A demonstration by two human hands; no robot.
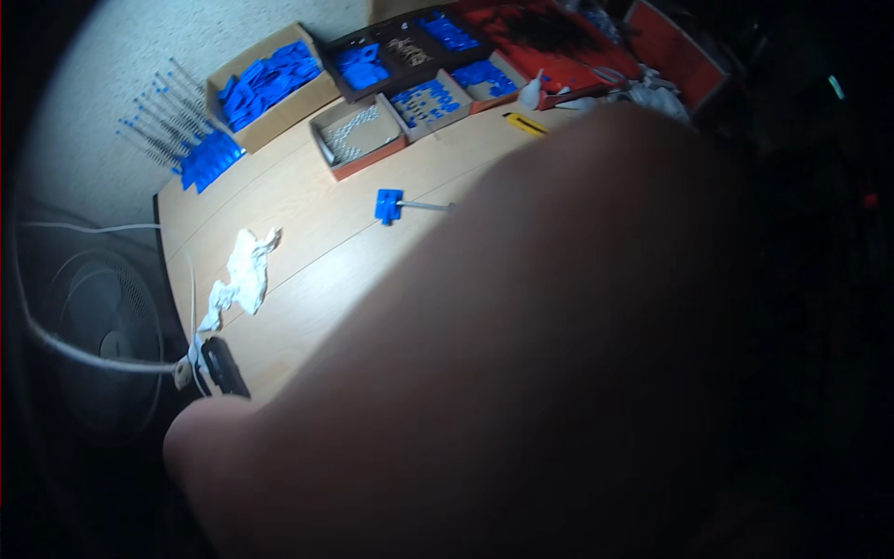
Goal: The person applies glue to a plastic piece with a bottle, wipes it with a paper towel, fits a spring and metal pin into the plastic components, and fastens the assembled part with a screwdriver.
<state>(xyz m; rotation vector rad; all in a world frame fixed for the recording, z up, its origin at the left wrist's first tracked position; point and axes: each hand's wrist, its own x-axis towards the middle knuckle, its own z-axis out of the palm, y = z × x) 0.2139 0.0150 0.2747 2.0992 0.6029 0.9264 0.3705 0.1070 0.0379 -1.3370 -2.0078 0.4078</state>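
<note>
A large, blurred hand or arm (521, 345) of mine fills the middle and lower right, very close to the camera. I cannot tell whether it is the left or the right one. Its fingers do not show clearly, and anything held is hidden. On the wooden table (307, 279) behind it lies a small blue square piece (388, 206) with a thin metal rod (424, 206) running right until the hand or arm covers it. My other hand does not show distinctly.
Along the back stand a carton of blue flat pieces (270, 84), a box of small pale parts (358, 140) and boxes of blue parts (428, 102). Rods stand in blue pieces (209, 160). A yellow cutter (526, 123), crumpled white cloth (247, 270), black object (223, 366) and fan (112, 345) also show.
</note>
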